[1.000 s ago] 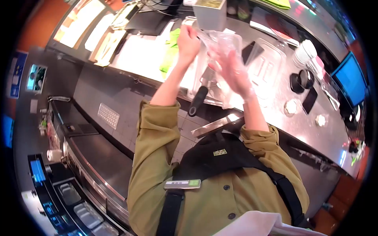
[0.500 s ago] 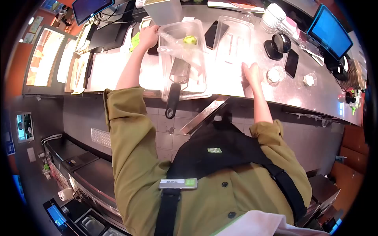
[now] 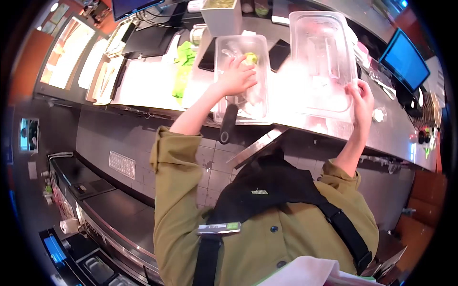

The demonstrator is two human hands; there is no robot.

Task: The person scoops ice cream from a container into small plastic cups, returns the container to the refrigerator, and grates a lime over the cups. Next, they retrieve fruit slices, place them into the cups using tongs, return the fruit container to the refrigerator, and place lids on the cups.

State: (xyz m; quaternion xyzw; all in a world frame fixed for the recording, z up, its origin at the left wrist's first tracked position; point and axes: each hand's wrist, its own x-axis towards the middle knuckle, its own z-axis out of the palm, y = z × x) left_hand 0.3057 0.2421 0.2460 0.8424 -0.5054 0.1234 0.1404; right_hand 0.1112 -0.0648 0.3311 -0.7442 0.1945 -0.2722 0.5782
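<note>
My left hand [image 3: 237,76] is over a clear plastic tub [image 3: 264,45], its fingers stretched out and spread across the crumpled clear plastic bag [image 3: 254,97] inside. A yellow-green item [image 3: 251,58] lies near the tub's far end, just past my fingertips. A black handle [image 3: 229,124] of a scoop-like tool sticks out over the tub's near edge; the tool's head is mostly hidden. My right hand [image 3: 362,99] grips the near right corner of a second clear plastic piece [image 3: 343,66], a lid or shallow tub, which appears raised off the counter.
A green cloth or wrapper [image 3: 183,71] lies left of the tub. Behind stands a grey square container [image 3: 223,16]. A dark phone-like slab [image 3: 279,53] lies between the two clear pieces. On the right are a blue screen [image 3: 405,59] and a small clear cup [image 3: 379,115].
My left hand has left the tub's left rim and moved in over the bag. My right hand has taken hold of the second clear piece, which has shifted right and looks larger.
</note>
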